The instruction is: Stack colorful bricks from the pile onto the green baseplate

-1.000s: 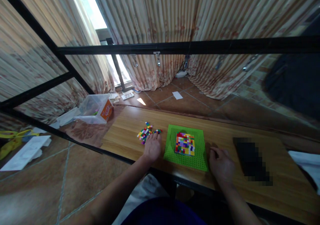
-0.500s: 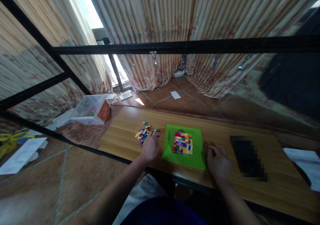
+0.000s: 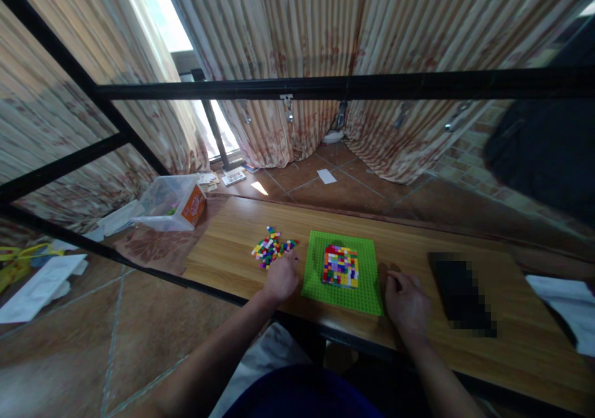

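Observation:
A bright green studded baseplate [image 3: 367, 269] lies on the wooden table, with a mosaic-like block of small multicoloured toy bricks [image 3: 341, 266] built on its middle. Left of the plate is a loose pile of toy bricks [image 3: 269, 249]. My left hand [image 3: 282, 276] is at the pile's near right edge, fingers drawn together; anything between the fingertips is too small to make out. Close beside the plate's right edge, my right hand [image 3: 408, 300] rests on the table with curled fingers and thumb close to the index finger. Its palm is hidden.
A black pixelated object [image 3: 460, 294] lies on the wooden table [image 3: 520, 325] to the right. On the floor stands a clear plastic bin [image 3: 162, 204] with an orange label. A black metal bar [image 3: 302, 88] crosses beyond the table, before striped curtains [image 3: 307, 27].
My left hand has drawn back slightly toward me and to the right, showing more of the brick pile. My right hand and the built bricks stay as they were.

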Tool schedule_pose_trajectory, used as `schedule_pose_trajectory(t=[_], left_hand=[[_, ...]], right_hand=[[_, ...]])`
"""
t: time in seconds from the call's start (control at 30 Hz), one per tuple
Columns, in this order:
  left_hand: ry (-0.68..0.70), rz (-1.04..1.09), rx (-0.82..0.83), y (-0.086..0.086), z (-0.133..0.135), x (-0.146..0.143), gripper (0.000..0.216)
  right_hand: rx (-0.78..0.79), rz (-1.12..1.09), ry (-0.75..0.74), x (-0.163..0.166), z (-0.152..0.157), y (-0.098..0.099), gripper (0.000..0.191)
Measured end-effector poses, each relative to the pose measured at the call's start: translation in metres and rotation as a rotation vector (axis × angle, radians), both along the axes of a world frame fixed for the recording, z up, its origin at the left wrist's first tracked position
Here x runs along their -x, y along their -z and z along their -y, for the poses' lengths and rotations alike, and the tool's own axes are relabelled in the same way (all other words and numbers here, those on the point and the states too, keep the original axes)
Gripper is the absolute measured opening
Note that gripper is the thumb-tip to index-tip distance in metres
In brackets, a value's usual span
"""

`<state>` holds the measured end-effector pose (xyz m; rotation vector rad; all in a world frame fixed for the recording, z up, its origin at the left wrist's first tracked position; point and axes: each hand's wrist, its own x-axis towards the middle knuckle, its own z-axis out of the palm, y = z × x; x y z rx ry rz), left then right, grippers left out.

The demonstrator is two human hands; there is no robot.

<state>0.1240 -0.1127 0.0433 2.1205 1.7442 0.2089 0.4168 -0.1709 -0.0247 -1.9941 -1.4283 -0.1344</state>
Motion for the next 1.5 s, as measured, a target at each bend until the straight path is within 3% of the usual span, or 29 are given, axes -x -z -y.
schedule_pose_trajectory(t=[0.33,1.2,1.37,1.5], left_hand=[[0.017,-0.294,0.029,-0.017,-0.007,-0.011,0.032],[-0.016,-0.309,-0.056,-0.016,-0.016,-0.002,0.033],[-0.081,-0.191,-0.063,-0.023,-0.011,-0.007,0.026],[0.024,0.129,-0.047,-0.030,-0.003,-0.013,0.009]], right_hand=[[0.005,-0.019,-0.010,0.000,0.001,-0.001,0.037],[0.017,-0.039,-0.006,0.001,0.000,-0.002,0.034],[0.007,-0.051,-0.010,0.001,0.000,-0.003,0.034],[0.004,-0.060,-0.010,0.001,0.000,-0.001,0.034]])
